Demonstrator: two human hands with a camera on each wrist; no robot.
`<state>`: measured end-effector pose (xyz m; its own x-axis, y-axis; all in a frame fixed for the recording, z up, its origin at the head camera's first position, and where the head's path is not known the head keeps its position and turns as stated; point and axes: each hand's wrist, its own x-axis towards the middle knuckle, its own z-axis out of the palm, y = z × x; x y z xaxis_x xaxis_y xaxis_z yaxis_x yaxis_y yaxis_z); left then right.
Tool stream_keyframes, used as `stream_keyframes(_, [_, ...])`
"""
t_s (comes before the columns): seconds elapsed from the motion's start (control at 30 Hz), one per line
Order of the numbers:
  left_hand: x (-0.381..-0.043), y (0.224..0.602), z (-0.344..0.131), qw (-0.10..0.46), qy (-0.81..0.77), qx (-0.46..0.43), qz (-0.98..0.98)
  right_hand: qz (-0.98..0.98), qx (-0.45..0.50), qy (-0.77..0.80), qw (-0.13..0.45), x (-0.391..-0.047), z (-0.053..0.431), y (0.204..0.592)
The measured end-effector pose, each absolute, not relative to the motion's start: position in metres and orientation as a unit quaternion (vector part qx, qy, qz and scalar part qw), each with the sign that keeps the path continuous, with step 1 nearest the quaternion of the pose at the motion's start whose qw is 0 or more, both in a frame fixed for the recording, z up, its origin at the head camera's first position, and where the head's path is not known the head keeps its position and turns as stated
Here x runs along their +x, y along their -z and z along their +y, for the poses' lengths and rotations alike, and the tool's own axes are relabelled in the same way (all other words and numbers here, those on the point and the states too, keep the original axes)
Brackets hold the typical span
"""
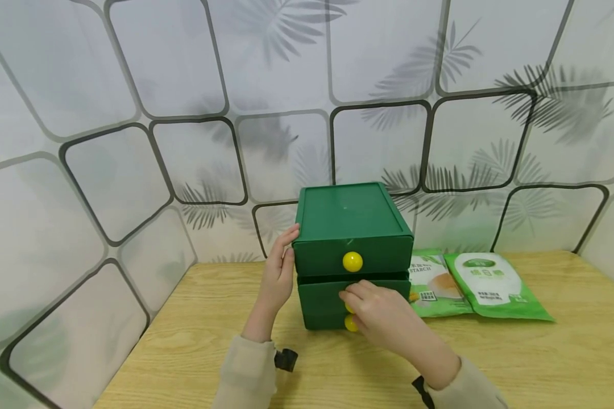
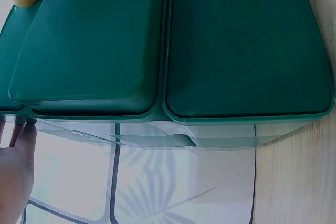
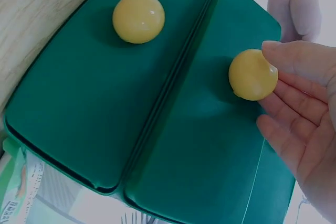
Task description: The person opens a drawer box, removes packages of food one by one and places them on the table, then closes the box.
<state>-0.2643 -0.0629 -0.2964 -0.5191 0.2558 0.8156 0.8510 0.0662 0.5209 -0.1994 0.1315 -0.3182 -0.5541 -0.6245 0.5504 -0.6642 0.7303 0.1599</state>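
A green drawer cabinet (image 1: 345, 210) with round yellow knobs stands on the table. My right hand (image 1: 381, 312) pinches the middle drawer's yellow knob (image 3: 253, 75) between thumb and fingers. That middle drawer (image 2: 89, 51) sticks out a little past the frame, with a dark gap above it. The top knob (image 1: 352, 261) and bottom knob (image 3: 138, 18) are untouched, and the bottom drawer (image 2: 247, 45) sits flush. Against the cabinet's left side, my left hand (image 1: 280, 272) rests with extended fingers. The contents of the drawers are hidden.
To the right of the cabinet lie two green-and-white packets, a starch packet (image 1: 435, 287) and another packet (image 1: 493, 284). A wall covering (image 1: 286, 153) with a leaf pattern rises behind the wooden table (image 1: 199, 341).
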Motion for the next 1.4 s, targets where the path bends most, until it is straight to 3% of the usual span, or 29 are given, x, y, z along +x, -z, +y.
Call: stream_keyframes(1.4, [-0.265, 0.297, -0.063, 0.269, 0.547, -0.402, -0.683, -0.872, 0.369, -0.037, 0.321, -0.209, 0.137, 0.328])
